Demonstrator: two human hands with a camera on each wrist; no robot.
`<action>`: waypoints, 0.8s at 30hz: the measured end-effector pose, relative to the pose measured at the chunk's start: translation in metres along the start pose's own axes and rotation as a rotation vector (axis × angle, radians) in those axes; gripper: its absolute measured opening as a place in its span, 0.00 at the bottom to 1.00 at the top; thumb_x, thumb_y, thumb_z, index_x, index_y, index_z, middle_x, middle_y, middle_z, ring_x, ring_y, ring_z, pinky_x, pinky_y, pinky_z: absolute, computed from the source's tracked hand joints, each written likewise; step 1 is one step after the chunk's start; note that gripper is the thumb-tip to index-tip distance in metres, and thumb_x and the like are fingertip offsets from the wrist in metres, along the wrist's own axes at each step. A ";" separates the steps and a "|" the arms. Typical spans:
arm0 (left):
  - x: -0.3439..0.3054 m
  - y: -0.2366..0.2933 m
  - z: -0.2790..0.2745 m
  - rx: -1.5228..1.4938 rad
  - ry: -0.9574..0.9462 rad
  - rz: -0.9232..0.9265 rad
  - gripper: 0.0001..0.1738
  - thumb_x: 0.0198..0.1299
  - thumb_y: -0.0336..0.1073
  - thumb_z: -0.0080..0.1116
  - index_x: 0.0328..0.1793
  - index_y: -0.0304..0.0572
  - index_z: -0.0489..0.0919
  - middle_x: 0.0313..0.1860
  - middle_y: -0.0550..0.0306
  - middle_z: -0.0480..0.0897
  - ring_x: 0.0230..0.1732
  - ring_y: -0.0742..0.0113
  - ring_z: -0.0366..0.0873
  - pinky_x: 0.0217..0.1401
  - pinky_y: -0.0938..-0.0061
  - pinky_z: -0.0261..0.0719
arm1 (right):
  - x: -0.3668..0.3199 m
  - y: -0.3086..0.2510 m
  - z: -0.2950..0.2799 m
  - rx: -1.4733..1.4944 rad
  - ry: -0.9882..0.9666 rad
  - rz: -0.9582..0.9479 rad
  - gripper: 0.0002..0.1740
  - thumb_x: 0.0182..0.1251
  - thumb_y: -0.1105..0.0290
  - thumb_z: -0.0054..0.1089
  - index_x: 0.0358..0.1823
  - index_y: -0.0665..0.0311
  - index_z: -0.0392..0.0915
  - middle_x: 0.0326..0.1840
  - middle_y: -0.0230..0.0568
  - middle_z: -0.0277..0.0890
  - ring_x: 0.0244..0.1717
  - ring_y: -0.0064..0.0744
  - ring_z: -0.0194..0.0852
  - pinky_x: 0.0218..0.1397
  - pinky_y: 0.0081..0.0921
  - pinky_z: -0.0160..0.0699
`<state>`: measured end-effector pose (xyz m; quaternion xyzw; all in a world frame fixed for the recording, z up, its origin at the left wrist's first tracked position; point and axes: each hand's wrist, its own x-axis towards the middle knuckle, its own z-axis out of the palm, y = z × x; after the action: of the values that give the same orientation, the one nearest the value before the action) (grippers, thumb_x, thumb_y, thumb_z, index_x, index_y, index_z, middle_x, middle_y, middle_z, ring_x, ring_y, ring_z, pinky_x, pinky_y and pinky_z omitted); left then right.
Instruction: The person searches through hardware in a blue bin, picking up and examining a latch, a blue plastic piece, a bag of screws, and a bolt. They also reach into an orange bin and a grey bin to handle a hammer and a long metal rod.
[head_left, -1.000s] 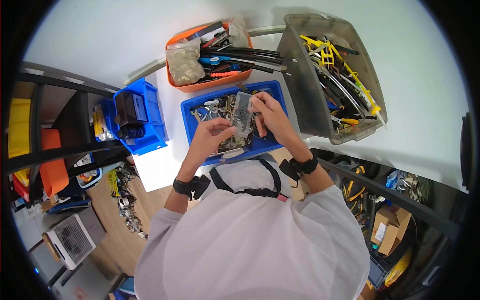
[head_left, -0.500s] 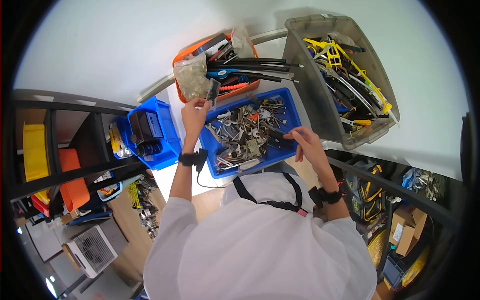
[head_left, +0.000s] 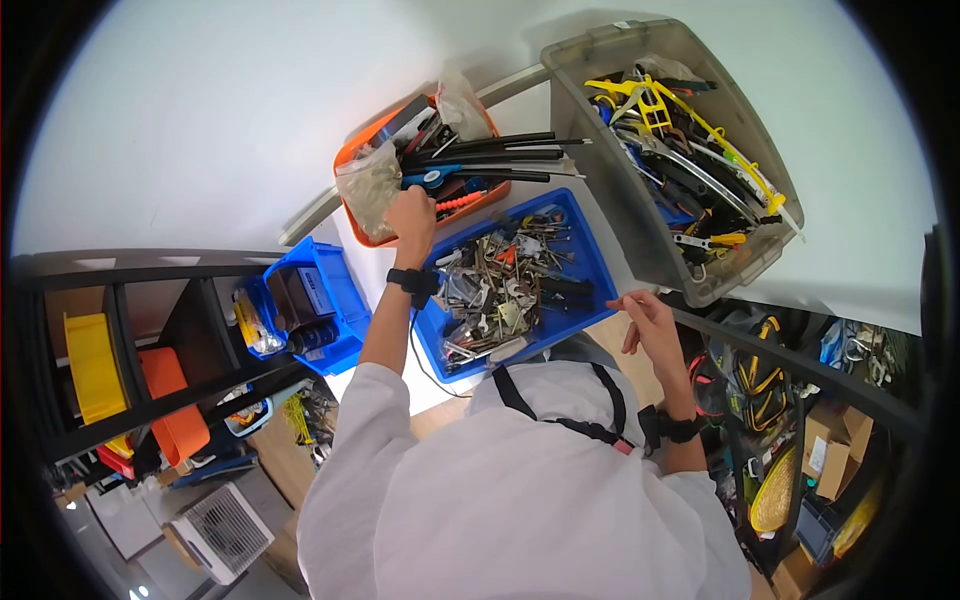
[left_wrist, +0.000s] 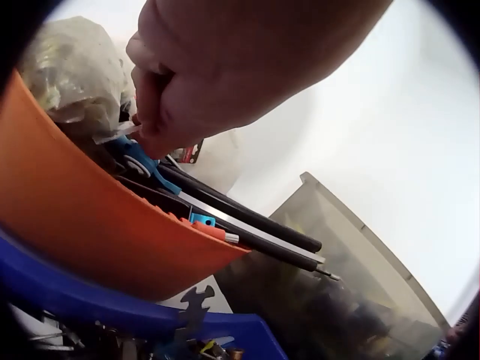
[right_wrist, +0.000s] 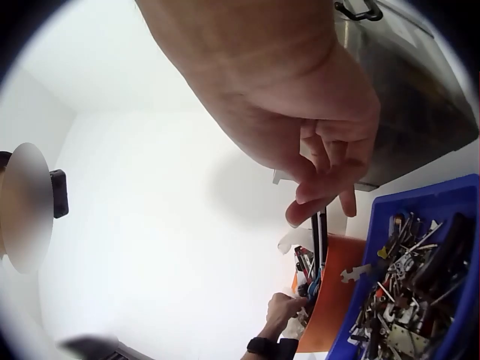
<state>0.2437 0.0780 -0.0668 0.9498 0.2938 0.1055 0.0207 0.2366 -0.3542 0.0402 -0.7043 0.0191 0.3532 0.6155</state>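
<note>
My left hand [head_left: 412, 218] reaches down into the orange bin [left_wrist: 90, 202], beside a cloudy plastic bag [head_left: 368, 192] of small parts. Its curled fingers pinch a small clear plastic case [left_wrist: 117, 135], mostly hidden by the hand; only a pale edge shows in the left wrist view. Just past the fingertips lie a blue-handled tool [left_wrist: 141, 159] and several black rods [head_left: 510, 156]. My right hand [head_left: 650, 328] hovers by the right edge of the blue tray [head_left: 595, 250], fingers loosely bent and nothing in them. Wrenches, keys and other metal bits [head_left: 500, 290] fill that tray.
A tall grey translucent tub [head_left: 625, 190] of tools with yellow parts stands at the right. To the left are a blue bin [head_left: 345, 290] with dark boxes and a black shelf rack [head_left: 220, 385]. A thin cable [head_left: 420, 365] hangs from my left wrist.
Both hands were at the clear case over the blue tray. The right let go and drew back to the right; the left carried the case up and left, down into the orange bin.
</note>
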 end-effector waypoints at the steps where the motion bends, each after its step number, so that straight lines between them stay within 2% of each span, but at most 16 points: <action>1: 0.004 0.001 0.004 -0.002 0.001 0.003 0.09 0.55 0.37 0.63 0.30 0.40 0.82 0.30 0.43 0.85 0.32 0.41 0.85 0.34 0.50 0.81 | 0.001 0.000 -0.001 0.000 0.003 -0.002 0.17 0.79 0.61 0.52 0.50 0.71 0.77 0.52 0.48 0.85 0.14 0.23 0.77 0.16 0.15 0.68; 7: 0.021 0.010 0.018 0.000 0.039 0.041 0.08 0.55 0.38 0.62 0.32 0.41 0.83 0.32 0.41 0.85 0.34 0.41 0.85 0.37 0.48 0.81 | 0.005 0.000 -0.009 -0.004 -0.028 -0.014 0.17 0.79 0.61 0.52 0.50 0.71 0.76 0.50 0.47 0.85 0.16 0.24 0.79 0.16 0.15 0.69; 10: 0.022 0.007 0.022 0.038 0.040 0.009 0.07 0.57 0.37 0.62 0.32 0.42 0.82 0.32 0.44 0.85 0.33 0.42 0.85 0.35 0.48 0.81 | 0.006 -0.002 -0.012 0.004 -0.022 -0.008 0.17 0.79 0.62 0.52 0.50 0.72 0.76 0.50 0.47 0.85 0.16 0.24 0.79 0.16 0.15 0.70; 12: 0.014 -0.001 0.002 -0.020 0.084 -0.062 0.09 0.58 0.39 0.62 0.32 0.41 0.83 0.32 0.43 0.85 0.34 0.40 0.85 0.37 0.47 0.81 | 0.004 -0.005 -0.015 -0.013 -0.020 -0.003 0.16 0.79 0.62 0.52 0.51 0.72 0.76 0.49 0.47 0.85 0.16 0.25 0.79 0.16 0.15 0.70; 13: 0.015 0.000 -0.018 -0.017 -0.049 -0.168 0.13 0.57 0.41 0.62 0.33 0.37 0.84 0.33 0.40 0.86 0.36 0.37 0.85 0.40 0.48 0.82 | 0.005 -0.003 -0.018 -0.009 -0.016 -0.003 0.16 0.79 0.62 0.52 0.51 0.72 0.76 0.49 0.47 0.85 0.16 0.25 0.79 0.16 0.15 0.70; 14: 0.015 -0.005 -0.018 -0.016 -0.050 -0.161 0.13 0.57 0.41 0.62 0.33 0.37 0.84 0.33 0.40 0.86 0.36 0.37 0.85 0.40 0.48 0.82 | 0.006 0.000 -0.020 -0.003 -0.022 -0.016 0.16 0.79 0.62 0.52 0.51 0.72 0.76 0.49 0.47 0.85 0.16 0.25 0.79 0.17 0.15 0.71; 17: 0.008 -0.019 -0.019 -0.170 -0.109 -0.417 0.19 0.53 0.44 0.62 0.36 0.31 0.87 0.38 0.34 0.87 0.41 0.36 0.86 0.43 0.49 0.82 | 0.007 0.003 -0.019 0.003 -0.035 -0.020 0.16 0.79 0.62 0.52 0.51 0.71 0.76 0.48 0.47 0.85 0.17 0.25 0.80 0.17 0.15 0.72; 20: 0.012 -0.016 -0.022 -0.264 -0.118 -0.526 0.17 0.51 0.41 0.60 0.34 0.30 0.87 0.35 0.32 0.86 0.39 0.35 0.86 0.43 0.48 0.82 | 0.013 0.002 -0.018 0.004 -0.054 -0.024 0.17 0.79 0.62 0.52 0.51 0.71 0.76 0.48 0.47 0.85 0.17 0.25 0.80 0.18 0.15 0.73; 24: 0.018 -0.004 -0.022 -0.294 -0.091 -0.527 0.16 0.49 0.38 0.59 0.31 0.29 0.86 0.34 0.31 0.86 0.38 0.33 0.85 0.43 0.47 0.81 | 0.016 0.002 -0.018 0.005 -0.084 -0.002 0.16 0.79 0.62 0.52 0.51 0.71 0.76 0.48 0.47 0.85 0.18 0.25 0.80 0.20 0.16 0.75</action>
<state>0.2515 0.0911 -0.0426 0.8314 0.5105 0.0955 0.1977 0.2565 -0.3641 0.0301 -0.6874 -0.0068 0.3818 0.6177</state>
